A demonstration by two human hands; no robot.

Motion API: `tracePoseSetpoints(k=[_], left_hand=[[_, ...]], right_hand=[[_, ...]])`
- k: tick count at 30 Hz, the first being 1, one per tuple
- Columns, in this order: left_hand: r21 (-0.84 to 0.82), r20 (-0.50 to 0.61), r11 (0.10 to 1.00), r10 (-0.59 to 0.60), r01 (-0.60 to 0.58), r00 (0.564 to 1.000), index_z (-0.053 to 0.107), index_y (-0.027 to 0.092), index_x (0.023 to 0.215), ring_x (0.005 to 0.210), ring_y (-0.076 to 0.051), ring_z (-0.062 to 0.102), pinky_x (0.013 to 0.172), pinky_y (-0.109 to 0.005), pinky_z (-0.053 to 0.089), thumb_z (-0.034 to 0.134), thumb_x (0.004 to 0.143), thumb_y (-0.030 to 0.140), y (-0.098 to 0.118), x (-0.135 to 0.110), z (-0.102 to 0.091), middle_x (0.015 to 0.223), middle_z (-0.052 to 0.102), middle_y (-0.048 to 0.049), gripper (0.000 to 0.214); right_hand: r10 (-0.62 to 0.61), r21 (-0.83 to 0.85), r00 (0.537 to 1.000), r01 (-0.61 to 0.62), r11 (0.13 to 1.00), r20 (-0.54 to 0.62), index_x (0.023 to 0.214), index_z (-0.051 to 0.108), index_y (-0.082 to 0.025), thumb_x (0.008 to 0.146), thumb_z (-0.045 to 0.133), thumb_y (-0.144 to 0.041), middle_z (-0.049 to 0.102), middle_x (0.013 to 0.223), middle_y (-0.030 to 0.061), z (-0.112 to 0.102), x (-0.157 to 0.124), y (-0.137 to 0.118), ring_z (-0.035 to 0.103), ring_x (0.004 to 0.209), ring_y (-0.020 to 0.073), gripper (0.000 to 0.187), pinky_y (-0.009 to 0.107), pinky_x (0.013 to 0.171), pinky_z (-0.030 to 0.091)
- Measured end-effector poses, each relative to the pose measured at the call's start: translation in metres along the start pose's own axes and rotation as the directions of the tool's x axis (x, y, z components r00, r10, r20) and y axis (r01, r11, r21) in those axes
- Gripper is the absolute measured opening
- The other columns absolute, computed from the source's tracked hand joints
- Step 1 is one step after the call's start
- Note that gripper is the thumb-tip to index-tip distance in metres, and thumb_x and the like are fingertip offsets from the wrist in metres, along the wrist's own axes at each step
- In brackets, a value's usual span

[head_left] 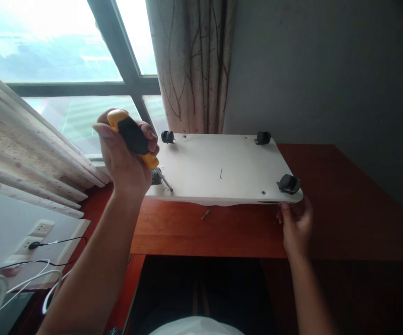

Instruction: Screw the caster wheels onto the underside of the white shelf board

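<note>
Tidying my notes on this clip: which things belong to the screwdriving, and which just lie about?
In hand: yellow-and-black screwdriver in the left hand; white flat board with black castors, gripped by the right hand; small loose screw beside it.
Lying about: white wall sockets; black and white cables; patterned curtain.

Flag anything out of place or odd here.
One loose screw lies on the desk just before the white board, apart from it, while the left hand holds the screwdriver at the board's near-left corner. A small dark mark sits mid-board.
</note>
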State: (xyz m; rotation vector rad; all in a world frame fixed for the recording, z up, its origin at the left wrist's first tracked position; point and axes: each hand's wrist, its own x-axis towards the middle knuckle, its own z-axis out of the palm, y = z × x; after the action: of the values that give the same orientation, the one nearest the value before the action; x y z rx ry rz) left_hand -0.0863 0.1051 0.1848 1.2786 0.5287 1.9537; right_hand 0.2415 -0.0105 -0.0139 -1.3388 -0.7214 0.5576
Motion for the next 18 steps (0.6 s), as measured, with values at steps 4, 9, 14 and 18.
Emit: tracePoseSetpoints(k=[4, 9, 14, 18], left_hand=[[0.061, 0.046, 0.995, 0.075, -0.078, 0.996, 0.057, 0.023, 0.093, 0.058, -0.011, 0.058, 0.050, -0.025, 0.039, 0.055, 0.102, 0.044, -0.0046, 0.0015, -0.0049, 0.078, 0.065, 0.0003, 0.023], [0.020, 0.047, 1.000, 0.011, -0.011, 0.999, 0.070, 0.016, 0.091, 0.068, -0.015, 0.062, 0.061, -0.033, 0.048, 0.048, 0.103, 0.047, -0.0044, 0.0053, -0.0063, 0.085, 0.065, -0.0064, 0.040], [-0.003, 0.034, 0.999, -0.039, 0.039, 0.999, 0.063, 0.024, 0.095, 0.055, -0.013, 0.055, 0.050, -0.028, 0.035, 0.045, 0.103, 0.052, -0.0004, 0.0026, -0.0029, 0.073, 0.061, -0.0005, 0.034], [0.011, 0.053, 1.000, -0.006, 0.005, 0.999, 0.057, 0.027, 0.092, 0.055, -0.009, 0.058, 0.049, -0.026, 0.030, 0.059, 0.099, 0.043, -0.0024, -0.0010, -0.0059, 0.078, 0.063, 0.0031, 0.017]], right_hand=[[0.001, 0.010, 1.000, -0.001, 1.000, -0.003, 0.143, 0.047, -0.027, 0.077, 0.082, -0.047, 0.068, 0.098, 0.0034, -0.0002, -0.0002, 0.0009, 0.056, 0.062, 0.0108, 0.078, 0.024, 0.052, 0.046], [0.000, 0.000, 1.000, 0.000, 1.000, -0.012, 0.144, 0.047, -0.027, 0.076, 0.082, -0.049, 0.069, 0.100, 0.0044, -0.0019, 0.0017, 0.0061, 0.057, 0.062, 0.0127, 0.079, 0.026, 0.054, 0.046], [0.005, 0.019, 1.000, -0.005, 1.000, -0.004, 0.143, 0.047, -0.027, 0.076, 0.082, -0.047, 0.068, 0.097, 0.0028, -0.0019, 0.0021, 0.0060, 0.057, 0.061, 0.0124, 0.078, 0.025, 0.053, 0.044], [0.005, 0.007, 1.000, -0.005, 1.000, -0.007, 0.142, 0.048, -0.027, 0.076, 0.082, -0.048, 0.068, 0.097, 0.0031, -0.0007, 0.0012, 0.0030, 0.056, 0.061, 0.0124, 0.078, 0.026, 0.053, 0.045]])
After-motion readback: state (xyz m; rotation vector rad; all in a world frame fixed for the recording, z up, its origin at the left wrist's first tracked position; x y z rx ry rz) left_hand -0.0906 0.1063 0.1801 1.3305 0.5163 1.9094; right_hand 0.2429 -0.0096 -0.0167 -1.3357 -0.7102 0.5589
